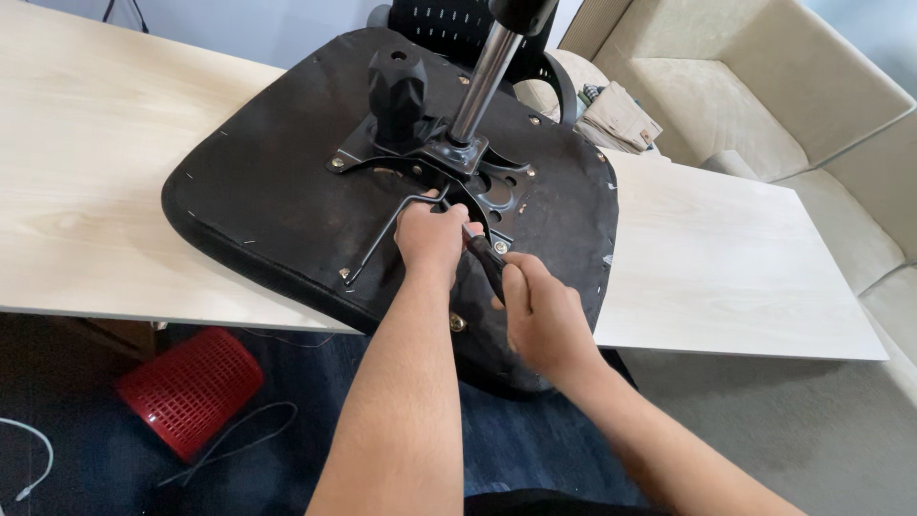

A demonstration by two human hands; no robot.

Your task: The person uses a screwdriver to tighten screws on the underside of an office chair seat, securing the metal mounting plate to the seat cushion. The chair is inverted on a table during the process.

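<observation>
Where the pale wood table (726,277) runs across the view, an upturned black chair seat (277,191) lies on it, its near edge hanging over the table's front. Bolted to the seat's underside is a black metal plate (458,172), from which a shiny steel column (482,81) rises toward the camera, with a black knob (396,86) just beside it to the left. A thin bent lever (382,239) runs from the plate down toward the seat's near left. Both hands work at the plate's near edge: the left hand (432,239) is closed in a fist against the metal, fingers curled (what it grips is hidden), and the right hand (544,320) is wrapped around the handle of a dark tool (485,263), whose tip points up at the plate between the two hands. Beyond the table stands a beige sofa (764,105) with folded papers (621,119) on its cushion, and part of a black mesh chair back (449,24) shows behind the seat. Below the table, on a dark blue rug (287,420), a red basket (191,387) lies on its side beside a loose grey cord (239,440); grey carpet (812,420) lies to the right.
</observation>
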